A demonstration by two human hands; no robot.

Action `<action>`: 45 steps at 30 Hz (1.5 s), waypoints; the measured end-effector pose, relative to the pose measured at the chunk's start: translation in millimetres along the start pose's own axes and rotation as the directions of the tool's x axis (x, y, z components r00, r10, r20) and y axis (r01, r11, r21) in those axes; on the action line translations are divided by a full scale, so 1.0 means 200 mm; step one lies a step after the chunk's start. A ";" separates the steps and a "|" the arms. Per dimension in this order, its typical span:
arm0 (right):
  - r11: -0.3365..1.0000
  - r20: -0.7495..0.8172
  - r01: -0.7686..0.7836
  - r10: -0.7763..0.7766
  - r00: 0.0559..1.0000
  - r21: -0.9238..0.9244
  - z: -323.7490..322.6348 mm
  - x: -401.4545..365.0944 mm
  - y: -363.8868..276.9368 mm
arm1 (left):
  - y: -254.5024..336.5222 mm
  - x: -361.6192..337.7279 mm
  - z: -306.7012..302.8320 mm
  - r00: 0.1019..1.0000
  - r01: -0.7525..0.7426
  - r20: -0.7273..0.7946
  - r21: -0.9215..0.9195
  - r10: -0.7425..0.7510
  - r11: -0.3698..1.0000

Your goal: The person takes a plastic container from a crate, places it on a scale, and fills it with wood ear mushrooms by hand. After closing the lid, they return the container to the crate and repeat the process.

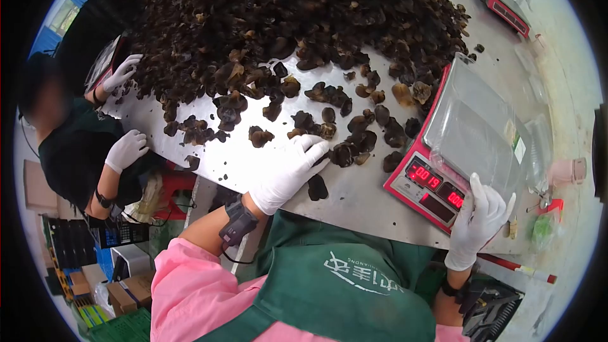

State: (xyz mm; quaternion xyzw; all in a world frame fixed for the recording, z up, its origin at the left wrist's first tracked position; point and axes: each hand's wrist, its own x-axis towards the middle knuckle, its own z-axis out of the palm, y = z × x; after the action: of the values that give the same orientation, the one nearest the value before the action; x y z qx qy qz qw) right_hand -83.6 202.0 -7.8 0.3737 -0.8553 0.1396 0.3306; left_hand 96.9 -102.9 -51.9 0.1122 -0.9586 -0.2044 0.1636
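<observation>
Room is left over bare table (370, 199) at lower centre, between the left hand (285, 170) and the scale (405, 183), with one dark piece (318, 188) lying there. Upward passage is hindered by loose pieces (361, 140) at centre and blocked by the heap (304, 12) at the top; the right is obstructed by the clear tray (478, 130).

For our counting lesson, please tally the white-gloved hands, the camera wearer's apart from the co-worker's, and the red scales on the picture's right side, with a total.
Wearer's hands: 2 (left hand, right hand)
Co-worker's hands: 2 (upper hand, lower hand)
Red scales, right side: 2 (near scale, far scale)
Total: 6
</observation>
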 end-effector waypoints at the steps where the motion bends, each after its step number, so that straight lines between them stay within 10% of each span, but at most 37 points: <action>1: 1.000 -0.008 0.007 -0.007 1.000 0.007 -0.01 0.00 -0.01 | 0.02 0.04 -0.03 0.997 0.016 -0.077 -0.036 -0.018 0.999; 9: 0.998 0.000 -0.009 0.009 1.000 0.062 -0.03 0.03 -0.08 | 0.65 0.70 0.00 0.743 -0.514 -0.571 -0.152 0.349 0.844; 16: 0.999 0.083 -0.032 0.032 0.996 -0.003 -0.02 -0.01 0.02 | 0.86 0.82 0.18 0.855 -0.475 -0.301 -0.121 0.423 0.872; 19: 0.999 0.070 -0.014 0.012 0.997 0.031 -0.03 -0.01 0.03 | 0.76 0.75 0.07 0.716 -0.643 -0.528 -0.244 0.457 0.726; 25: 0.952 -0.039 -0.024 0.037 0.999 0.306 -0.15 -0.05 -0.08 | 0.08 0.38 0.00 0.964 -0.007 -0.258 0.197 0.058 0.980; 30: 0.888 0.016 0.069 -0.086 0.996 0.454 -0.13 -0.02 -0.29 | -0.12 0.20 0.09 0.995 0.053 -0.098 0.341 -0.021 0.938; 34: 0.817 0.076 0.098 -0.171 0.982 0.569 -0.05 -0.03 -0.41 | -0.06 0.12 -0.05 0.953 0.050 -0.301 0.064 -0.029 0.997; 41: 0.743 0.163 0.102 -0.275 0.947 0.661 0.14 -0.16 -0.52 | -0.24 -0.58 -0.56 0.919 0.389 -0.174 0.543 -0.353 0.744; 45: 0.757 0.241 0.103 -0.331 0.912 0.645 0.19 -0.09 -0.64 | -0.24 -0.75 -0.57 0.826 0.564 -0.266 0.421 -0.497 0.711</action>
State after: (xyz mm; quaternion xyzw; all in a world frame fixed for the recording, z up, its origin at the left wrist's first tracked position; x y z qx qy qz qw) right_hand 1.7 106.3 -50.1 0.5776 -0.7552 0.3056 0.0504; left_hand 283.3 -144.0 -13.7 0.4335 -0.8919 0.0105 0.1282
